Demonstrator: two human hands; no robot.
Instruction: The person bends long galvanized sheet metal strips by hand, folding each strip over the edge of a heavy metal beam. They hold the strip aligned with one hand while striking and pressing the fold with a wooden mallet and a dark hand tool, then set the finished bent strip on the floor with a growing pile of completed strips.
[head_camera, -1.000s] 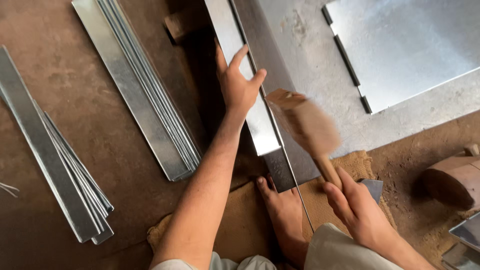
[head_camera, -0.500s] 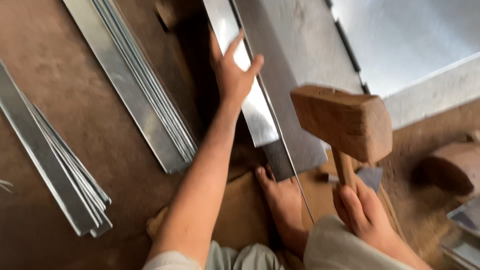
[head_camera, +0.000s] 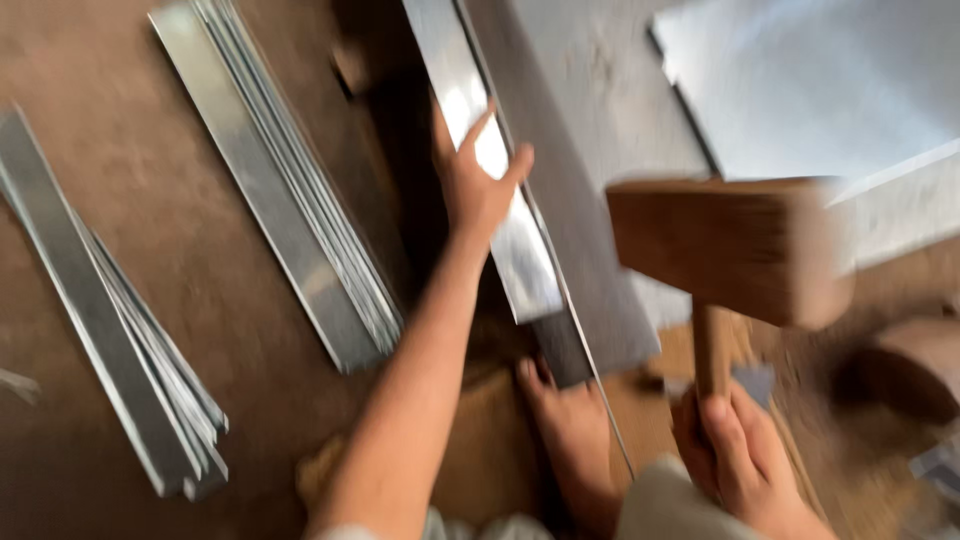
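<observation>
Left hand (head_camera: 480, 185) is spread flat on the shiny metal strip (head_camera: 500, 210), fingers splayed, pressing rather than gripping; the strip runs from the top of the view down under the palm and ends just below it, lying along the edge of a grey steel bar (head_camera: 580, 240). Right hand (head_camera: 735, 455) is clenched round the handle of a wooden mallet (head_camera: 730, 245), whose blurred head hangs raised to the right of the strip, clear of it. A bare foot (head_camera: 570, 430) touches the bar's near end. 2 stacks of metal strips (head_camera: 290, 210) lie left on the brown floor (head_camera: 130, 300).
</observation>
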